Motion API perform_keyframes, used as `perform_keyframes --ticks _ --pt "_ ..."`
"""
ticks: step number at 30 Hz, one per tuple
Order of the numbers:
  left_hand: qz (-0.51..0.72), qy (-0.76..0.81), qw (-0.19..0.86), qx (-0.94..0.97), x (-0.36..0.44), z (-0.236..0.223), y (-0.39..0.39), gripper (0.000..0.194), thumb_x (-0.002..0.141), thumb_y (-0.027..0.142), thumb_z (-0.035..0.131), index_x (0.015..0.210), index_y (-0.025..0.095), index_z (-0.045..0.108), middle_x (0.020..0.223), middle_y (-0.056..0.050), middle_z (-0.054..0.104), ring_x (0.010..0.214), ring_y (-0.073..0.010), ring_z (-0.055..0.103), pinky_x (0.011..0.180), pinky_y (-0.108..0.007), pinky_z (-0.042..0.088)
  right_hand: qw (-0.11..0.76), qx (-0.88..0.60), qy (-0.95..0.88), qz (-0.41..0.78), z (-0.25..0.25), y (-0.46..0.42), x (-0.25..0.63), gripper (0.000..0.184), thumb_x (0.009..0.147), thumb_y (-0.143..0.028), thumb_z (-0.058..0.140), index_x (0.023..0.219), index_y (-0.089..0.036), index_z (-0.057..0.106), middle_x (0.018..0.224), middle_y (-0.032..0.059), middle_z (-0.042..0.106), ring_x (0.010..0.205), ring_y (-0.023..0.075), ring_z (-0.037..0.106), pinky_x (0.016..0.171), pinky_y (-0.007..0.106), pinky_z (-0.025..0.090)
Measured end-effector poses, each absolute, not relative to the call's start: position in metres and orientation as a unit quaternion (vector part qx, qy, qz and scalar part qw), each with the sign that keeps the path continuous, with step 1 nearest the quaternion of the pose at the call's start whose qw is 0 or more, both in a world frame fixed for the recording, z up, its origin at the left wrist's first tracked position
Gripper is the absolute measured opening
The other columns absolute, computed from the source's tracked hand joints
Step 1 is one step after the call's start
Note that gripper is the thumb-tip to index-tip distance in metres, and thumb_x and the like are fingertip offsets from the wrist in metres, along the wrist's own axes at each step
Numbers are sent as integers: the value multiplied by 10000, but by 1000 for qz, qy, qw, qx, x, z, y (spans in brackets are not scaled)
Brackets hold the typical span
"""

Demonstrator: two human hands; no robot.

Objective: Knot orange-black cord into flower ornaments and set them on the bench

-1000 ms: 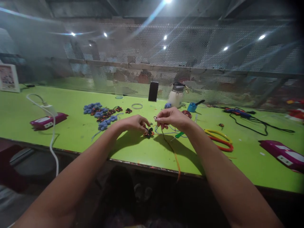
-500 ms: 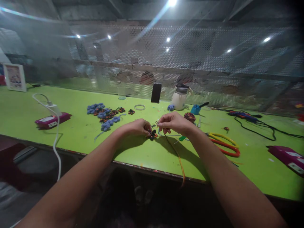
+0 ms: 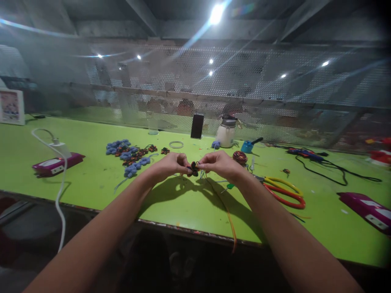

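Observation:
My left hand [image 3: 170, 165] and my right hand [image 3: 218, 163] meet above the green table [image 3: 91, 179], both pinched on a small black and orange knotted flower [image 3: 193, 169] held between the fingertips. An orange cord [image 3: 227, 213] trails from the flower toward me and hangs over the table's front edge. A heap of blue and dark knotted flowers [image 3: 130, 152] lies to the left of my left hand.
A magenta device [image 3: 56, 165] with a white cable [image 3: 61, 191] lies at left, another magenta device [image 3: 366, 205] at right. Red and yellow loops [image 3: 285, 191], a cord spool [image 3: 240, 157], a white jar [image 3: 226, 132], a dark phone [image 3: 197, 126], a blue cup [image 3: 247, 147] and black cables [image 3: 330, 162] lie beyond. Perforated mesh backs the table.
Both hands have lifted the flower off the table and drawn together around it; the right hand, earlier holding the cord end apart, has closed in on the flower.

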State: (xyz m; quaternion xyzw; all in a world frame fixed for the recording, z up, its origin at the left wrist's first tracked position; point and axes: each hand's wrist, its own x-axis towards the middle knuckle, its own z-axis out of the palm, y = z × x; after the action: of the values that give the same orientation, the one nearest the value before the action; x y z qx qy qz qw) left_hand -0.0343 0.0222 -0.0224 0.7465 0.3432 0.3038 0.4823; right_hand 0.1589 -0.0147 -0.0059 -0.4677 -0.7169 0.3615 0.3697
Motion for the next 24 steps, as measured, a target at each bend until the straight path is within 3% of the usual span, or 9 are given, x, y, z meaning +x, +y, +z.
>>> perform_keyframes --ticks 5,12,16,19,24 --pt "342 287 557 700 -34 -18 14 188 595 137 708 660 121 533 603 -14 597 564 -120 567 559 -271 459 394 -450 -699 393 -5 -17 155 163 645 -265 669 657 -108 625 556 8 588 508 87 503 529 237 403" --pt "355 227 589 690 -36 -19 15 322 649 118 685 950 126 569 845 -71 635 732 -158 604 639 -290 476 420 -439 -693 388 -4 -19 153 210 620 -303 697 657 -105 637 556 18 601 511 94 517 528 240 417" --pt "356 221 633 651 -34 -17 12 216 685 163 667 888 106 618 842 -73 639 741 -137 585 704 -278 451 430 -444 -694 368 -4 -20 152 236 610 -318 709 658 -95 649 550 20 595 510 93 507 522 239 404" --pt "369 249 629 637 -30 -15 9 170 729 257 646 787 98 638 761 -56 632 653 -106 555 646 -246 422 432 -444 -694 367 -4 -20 152 248 608 -330 709 653 -94 652 546 18 589 507 92 500 521 241 398" --pt "381 291 606 635 -26 -15 8 135 674 202 684 754 100 649 673 -30 616 564 -78 505 569 -223 362 440 -453 -673 385 -5 -20 150 255 588 -335 718 643 -95 652 524 13 584 488 90 496 518 245 401"
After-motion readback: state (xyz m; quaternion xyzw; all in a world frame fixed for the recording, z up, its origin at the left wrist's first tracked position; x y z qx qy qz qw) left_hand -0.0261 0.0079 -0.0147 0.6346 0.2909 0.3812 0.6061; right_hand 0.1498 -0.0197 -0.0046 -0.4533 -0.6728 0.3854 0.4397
